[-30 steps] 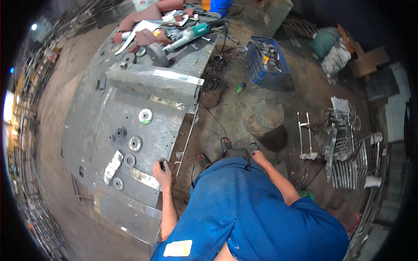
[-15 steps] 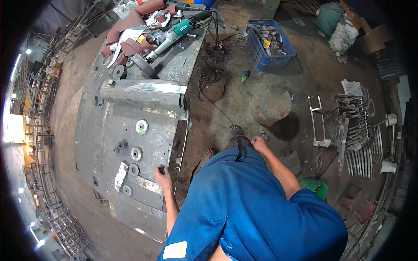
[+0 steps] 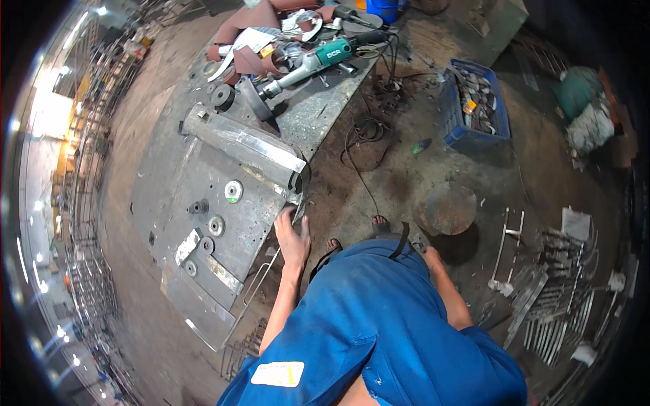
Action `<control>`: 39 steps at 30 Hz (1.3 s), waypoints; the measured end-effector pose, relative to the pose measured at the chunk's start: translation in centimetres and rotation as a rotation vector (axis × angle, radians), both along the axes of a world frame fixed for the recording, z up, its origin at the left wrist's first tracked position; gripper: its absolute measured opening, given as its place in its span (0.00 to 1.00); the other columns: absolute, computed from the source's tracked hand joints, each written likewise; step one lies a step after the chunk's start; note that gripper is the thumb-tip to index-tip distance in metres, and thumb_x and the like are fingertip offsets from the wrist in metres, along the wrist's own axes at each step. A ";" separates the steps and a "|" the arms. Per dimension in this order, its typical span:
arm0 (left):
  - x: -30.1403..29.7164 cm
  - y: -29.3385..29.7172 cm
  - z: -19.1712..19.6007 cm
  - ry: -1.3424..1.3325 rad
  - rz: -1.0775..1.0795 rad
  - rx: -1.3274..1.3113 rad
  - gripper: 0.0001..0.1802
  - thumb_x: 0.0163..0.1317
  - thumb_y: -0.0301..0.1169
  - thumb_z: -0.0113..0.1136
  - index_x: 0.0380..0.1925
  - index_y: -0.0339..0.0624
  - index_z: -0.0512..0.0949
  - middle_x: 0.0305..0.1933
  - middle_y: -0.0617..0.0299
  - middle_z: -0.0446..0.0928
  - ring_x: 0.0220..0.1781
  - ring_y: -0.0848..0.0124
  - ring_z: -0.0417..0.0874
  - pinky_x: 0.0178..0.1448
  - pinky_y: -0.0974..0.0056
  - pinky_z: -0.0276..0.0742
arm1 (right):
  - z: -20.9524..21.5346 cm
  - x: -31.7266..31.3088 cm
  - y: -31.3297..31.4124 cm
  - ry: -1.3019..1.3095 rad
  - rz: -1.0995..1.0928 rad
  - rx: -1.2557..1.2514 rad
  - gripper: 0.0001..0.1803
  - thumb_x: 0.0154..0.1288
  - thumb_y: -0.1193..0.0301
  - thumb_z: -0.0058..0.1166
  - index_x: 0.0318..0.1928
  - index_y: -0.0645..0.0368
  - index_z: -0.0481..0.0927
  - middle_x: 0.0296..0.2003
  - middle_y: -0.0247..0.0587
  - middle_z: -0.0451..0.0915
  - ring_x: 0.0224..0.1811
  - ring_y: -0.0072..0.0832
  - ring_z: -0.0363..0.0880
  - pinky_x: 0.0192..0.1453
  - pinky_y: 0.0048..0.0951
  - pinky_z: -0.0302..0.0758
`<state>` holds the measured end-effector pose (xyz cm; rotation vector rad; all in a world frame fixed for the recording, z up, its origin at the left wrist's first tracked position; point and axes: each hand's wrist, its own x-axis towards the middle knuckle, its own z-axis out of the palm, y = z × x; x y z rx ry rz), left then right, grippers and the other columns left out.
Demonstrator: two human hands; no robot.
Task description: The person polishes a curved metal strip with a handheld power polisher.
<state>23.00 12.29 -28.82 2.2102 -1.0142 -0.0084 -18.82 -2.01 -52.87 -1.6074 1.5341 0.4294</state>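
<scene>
My left hand (image 3: 293, 238) is over the table's right edge, near the end of a grey metal tube (image 3: 237, 143). Its thumb and fingers are apart, and I see nothing held between them. Close by on the metal-topped table (image 3: 210, 177) lie a white-and-green disc (image 3: 233, 191), a grey ring-shaped disc (image 3: 216, 224) and several smaller round pieces. Down by my right thigh, my right hand (image 3: 432, 257) has its fingers closed around a small greyish thing, mostly hidden, whose kind I cannot make out.
A green angle grinder (image 3: 318, 62) with a thick wheel lies at the table's far end among brown abrasive sheets (image 3: 249, 62). Beyond the cable (image 3: 365, 135) stands a blue crate (image 3: 474, 132) of scraps. A round stool-like block (image 3: 447, 208) and metal frames (image 3: 558, 291) stand on the right.
My left hand has moved farther up the table edge toward the tube; the small dark round piece it held no longer shows. My right hand stays by my thigh. The view has turned.
</scene>
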 end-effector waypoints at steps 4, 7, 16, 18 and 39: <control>-1.1 -5.6 3.4 -0.137 0.036 -0.068 0.23 0.59 0.27 0.66 0.54 0.36 0.73 0.56 0.46 0.73 0.59 0.47 0.74 0.64 0.49 0.68 | 0.1 -3.8 -4.3 -0.018 -0.109 -0.016 0.17 0.64 0.62 0.59 0.44 0.64 0.83 0.41 0.56 0.85 0.41 0.48 0.86 0.43 0.44 0.81; -1.9 -8.1 4.8 -0.213 0.025 -0.034 0.26 0.59 0.27 0.65 0.57 0.36 0.72 0.64 0.45 0.70 0.68 0.46 0.69 0.71 0.49 0.64 | 1.2 -5.4 -7.9 -0.124 -0.236 0.076 0.10 0.65 0.68 0.59 0.36 0.64 0.81 0.24 0.46 0.82 0.19 0.32 0.80 0.24 0.39 0.77; -1.5 -15.5 7.2 -0.059 0.004 -0.081 0.24 0.60 0.30 0.67 0.56 0.38 0.74 0.63 0.47 0.73 0.67 0.48 0.71 0.71 0.52 0.66 | 3.0 -3.5 -16.8 -0.171 -0.378 0.112 0.09 0.68 0.69 0.58 0.35 0.62 0.78 0.18 0.39 0.76 0.13 0.27 0.73 0.14 0.32 0.68; -0.6 -17.9 7.8 0.054 0.011 -0.143 0.23 0.61 0.30 0.67 0.56 0.39 0.75 0.61 0.47 0.75 0.66 0.49 0.74 0.70 0.53 0.67 | 3.3 -0.9 -19.1 -0.287 -0.384 0.145 0.09 0.68 0.69 0.58 0.34 0.62 0.77 0.19 0.37 0.76 0.14 0.25 0.72 0.16 0.31 0.69; 26.8 -42.5 -6.7 1.694 0.917 -1.161 0.49 0.58 0.46 0.66 0.73 0.35 0.54 0.76 0.38 0.56 0.71 0.48 0.66 0.76 0.47 0.57 | 28.2 46.4 -50.7 -0.479 0.830 -1.059 0.37 0.50 0.73 0.70 0.61 0.62 0.68 0.60 0.54 0.69 0.64 0.52 0.66 0.69 0.47 0.64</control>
